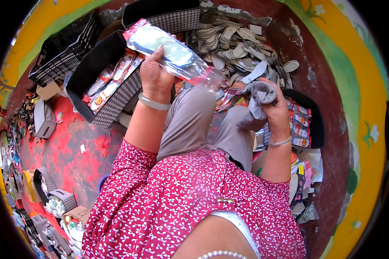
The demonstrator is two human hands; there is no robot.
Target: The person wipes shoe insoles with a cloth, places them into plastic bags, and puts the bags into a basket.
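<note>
At top middle, the left hand [156, 71] closes on a shiny pack [170, 49], likely light, slippery, best held mid-edge; at right, the right hand [277, 113] curls round soft-looking grey cloth [260, 96].

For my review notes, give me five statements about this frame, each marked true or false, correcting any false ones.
1. The left hand holds a clear plastic packet. True.
2. The right hand is empty. False: the right hand holds a bunched gray cloth.
3. Insoles lie heaped beyond the hands. True.
4. The trousers are bright red. False: the trousers are grayish.
5. A houndstooth box left of the left hand contains packets. True.
</note>
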